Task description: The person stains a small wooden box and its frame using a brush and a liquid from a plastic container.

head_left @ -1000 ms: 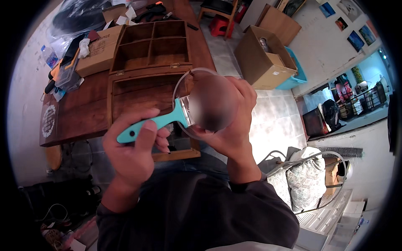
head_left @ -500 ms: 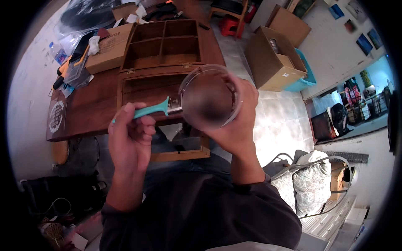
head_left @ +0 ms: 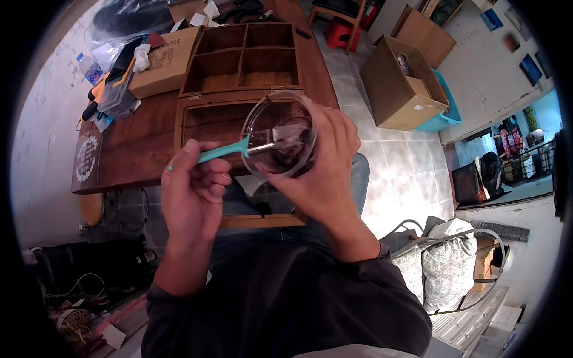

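My left hand grips a paintbrush by its teal handle, fingers curled around it. Beyond the metal ferrule, its pale, brown-stained bristles are inside a clear round plastic tub. Dark brown residue coats parts of the tub's inner wall. My right hand wraps around the tub's right side and holds it tilted, its mouth facing me. Under both hands lies an opened wooden box with square compartments. Its hinged frame lid extends toward me past the table's front edge.
The box rests on a dark red-brown table. At the left stand a cardboard box, a water bottle and a clear plastic container. A large carton and a red stool are on the floor beyond.
The tub has moved slightly left and tilted, so its inside and the bristles now show clearly. The brush has shifted a little to the right.
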A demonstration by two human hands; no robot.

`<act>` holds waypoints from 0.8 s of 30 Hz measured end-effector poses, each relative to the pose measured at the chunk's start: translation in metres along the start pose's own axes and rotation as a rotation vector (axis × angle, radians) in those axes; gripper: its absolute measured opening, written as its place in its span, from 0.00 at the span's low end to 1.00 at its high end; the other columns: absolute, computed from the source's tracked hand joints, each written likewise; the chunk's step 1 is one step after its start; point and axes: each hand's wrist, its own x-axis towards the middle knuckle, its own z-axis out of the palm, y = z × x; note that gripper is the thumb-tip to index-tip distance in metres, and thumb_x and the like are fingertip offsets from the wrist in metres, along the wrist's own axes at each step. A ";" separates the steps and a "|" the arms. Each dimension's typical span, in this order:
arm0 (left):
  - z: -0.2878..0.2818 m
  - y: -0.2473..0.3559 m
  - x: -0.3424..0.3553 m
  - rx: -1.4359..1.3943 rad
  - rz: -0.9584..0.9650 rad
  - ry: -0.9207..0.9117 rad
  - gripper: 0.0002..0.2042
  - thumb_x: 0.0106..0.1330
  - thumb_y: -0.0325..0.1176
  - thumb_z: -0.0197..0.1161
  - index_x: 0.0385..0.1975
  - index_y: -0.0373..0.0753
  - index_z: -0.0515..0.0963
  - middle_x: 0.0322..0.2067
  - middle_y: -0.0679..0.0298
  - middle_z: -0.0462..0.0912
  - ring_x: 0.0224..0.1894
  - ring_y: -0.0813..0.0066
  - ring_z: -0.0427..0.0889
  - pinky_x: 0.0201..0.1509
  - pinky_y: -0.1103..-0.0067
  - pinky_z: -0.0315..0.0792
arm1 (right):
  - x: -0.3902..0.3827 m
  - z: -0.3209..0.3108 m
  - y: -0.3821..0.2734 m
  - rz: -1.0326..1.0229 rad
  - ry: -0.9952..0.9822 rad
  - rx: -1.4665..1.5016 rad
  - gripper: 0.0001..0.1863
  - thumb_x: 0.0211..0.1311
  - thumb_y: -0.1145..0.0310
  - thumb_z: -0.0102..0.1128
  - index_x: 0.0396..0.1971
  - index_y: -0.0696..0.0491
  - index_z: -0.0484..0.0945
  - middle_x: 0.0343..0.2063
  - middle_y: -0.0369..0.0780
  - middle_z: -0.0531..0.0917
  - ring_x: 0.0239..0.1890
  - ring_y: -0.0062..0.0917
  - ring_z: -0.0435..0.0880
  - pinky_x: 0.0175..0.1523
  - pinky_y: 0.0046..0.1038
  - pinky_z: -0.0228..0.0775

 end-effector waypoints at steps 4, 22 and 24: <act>-0.015 0.012 0.005 -0.207 -0.012 0.030 0.17 0.79 0.41 0.54 0.45 0.29 0.79 0.28 0.57 0.86 0.26 0.79 0.85 0.27 0.91 0.79 | 0.001 0.001 0.017 0.076 0.024 0.186 0.51 0.34 0.62 0.85 0.64 0.55 0.69 0.56 0.44 0.76 0.58 0.40 0.75 0.64 0.41 0.64; -0.102 0.062 0.001 0.705 0.688 0.327 0.12 0.76 0.34 0.59 0.45 0.29 0.79 0.28 0.56 0.85 0.24 0.74 0.81 0.28 0.81 0.74 | -0.030 0.035 0.108 0.566 0.032 0.313 0.52 0.40 0.62 0.86 0.66 0.64 0.66 0.61 0.50 0.75 0.61 0.34 0.78 0.66 0.31 0.70; -0.100 0.059 0.004 0.770 0.709 0.302 0.12 0.76 0.34 0.59 0.44 0.29 0.79 0.27 0.56 0.85 0.24 0.74 0.82 0.27 0.82 0.73 | -0.034 0.033 0.112 0.579 0.013 0.276 0.53 0.41 0.63 0.86 0.67 0.64 0.65 0.62 0.50 0.74 0.62 0.34 0.77 0.66 0.31 0.70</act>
